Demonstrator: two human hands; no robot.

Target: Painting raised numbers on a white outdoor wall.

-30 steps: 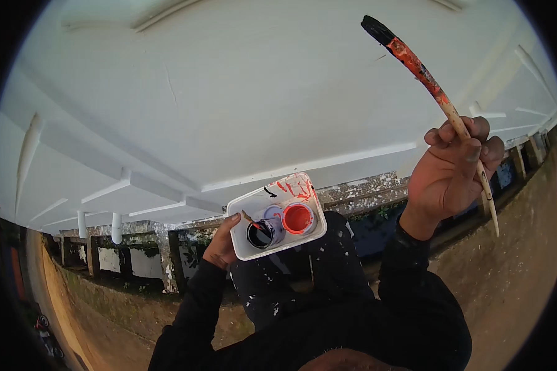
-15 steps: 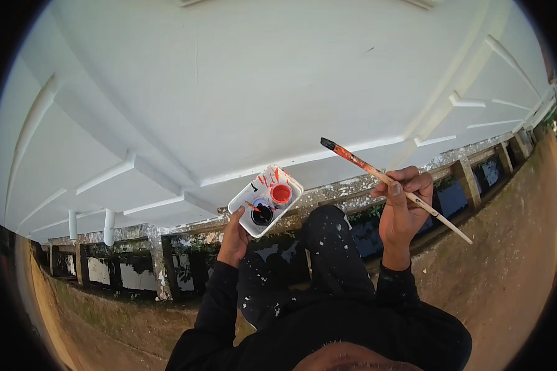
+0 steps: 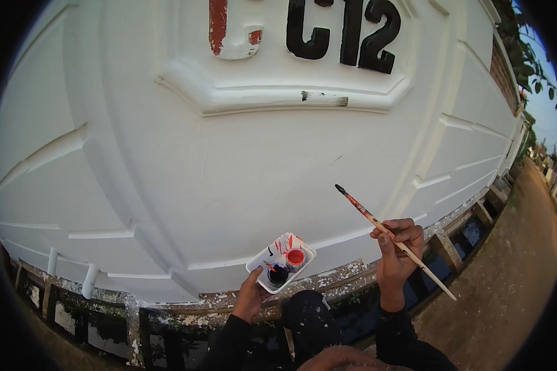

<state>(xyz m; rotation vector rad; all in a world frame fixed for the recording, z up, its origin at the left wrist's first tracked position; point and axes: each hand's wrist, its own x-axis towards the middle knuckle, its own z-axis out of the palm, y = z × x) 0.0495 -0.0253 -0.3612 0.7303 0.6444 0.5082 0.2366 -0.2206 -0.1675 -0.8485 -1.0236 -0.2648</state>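
Right fingers [image 3: 408,233] hold a paintbrush [image 3: 365,213]; left fingers [image 3: 252,280], a 2-pot tray [image 3: 263,255].

head view: worn above you, left one of a side-by-side pair | faces: ahead and down past your left grip [image 3: 249,298] and right grip [image 3: 399,250] to the wall [image 3: 260,167] | range: grips near, wall farther off | lens: wide fisheye, upright, unmirrored, straight edges bending toward your rim

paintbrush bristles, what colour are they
The bristles of the paintbrush in the right hand are black, seen best in the head view.
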